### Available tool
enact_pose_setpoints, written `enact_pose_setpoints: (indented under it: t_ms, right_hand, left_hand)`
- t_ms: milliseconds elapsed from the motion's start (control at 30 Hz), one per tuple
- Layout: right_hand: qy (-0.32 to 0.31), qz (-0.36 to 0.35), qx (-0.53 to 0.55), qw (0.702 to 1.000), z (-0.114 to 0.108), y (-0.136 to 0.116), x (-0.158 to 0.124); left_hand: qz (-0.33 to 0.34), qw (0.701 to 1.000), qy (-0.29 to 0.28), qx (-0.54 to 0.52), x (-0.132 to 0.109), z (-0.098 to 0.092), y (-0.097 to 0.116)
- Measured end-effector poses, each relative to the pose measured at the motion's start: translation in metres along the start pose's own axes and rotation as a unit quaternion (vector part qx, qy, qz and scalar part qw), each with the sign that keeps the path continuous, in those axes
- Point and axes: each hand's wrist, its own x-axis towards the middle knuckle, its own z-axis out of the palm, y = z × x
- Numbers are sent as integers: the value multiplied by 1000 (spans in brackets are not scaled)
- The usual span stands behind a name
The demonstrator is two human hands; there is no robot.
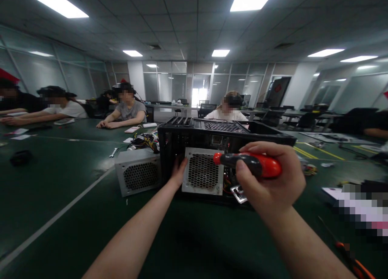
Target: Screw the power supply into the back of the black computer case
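Note:
A black computer case (169,130) lies in front of me on the green table. At its near side is a grey power supply (203,192) with a honeycomb grille. My left hand (179,172) reaches to the left edge of this unit, its fingers mostly hidden inside the case. My right hand (273,178) is closed around a red and black screwdriver (266,165), which points left across the upper right part of the grille. Its red front end overlaps the grille in view; whether it touches is unclear. A second power supply (141,174) stands left of the case.
Cables (144,141) lie behind the second power supply, with a small wrench (113,152) to their left. An orange-handled tool (348,252) lies at lower right, near a blurred-out flat item (357,206). Several people sit around the tables.

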Motion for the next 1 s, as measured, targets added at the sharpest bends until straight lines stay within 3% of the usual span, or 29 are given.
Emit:
enact_pose_setpoints:
  t_ms: [100,300,533,733,1000]
  right_hand:
    - [27,-19,5,999,10,2,9]
    - [57,40,7,998,9,9,0]
    - [-13,-17,39,999,17,25,-9]
    - [-16,-50,41,998,24,31,-11]
    - [-26,-60,13,998,26,31,-11]
  left_hand:
    - [10,1000,-7,-1,0,1,1]
    - [5,1000,-8,0,-1,-1,1]
    - [-3,1000,-9,-2,-4,1,6]
    - [17,999,-12,-24,-3,2,4]
    - [-4,1000,4,9,-3,1,4]
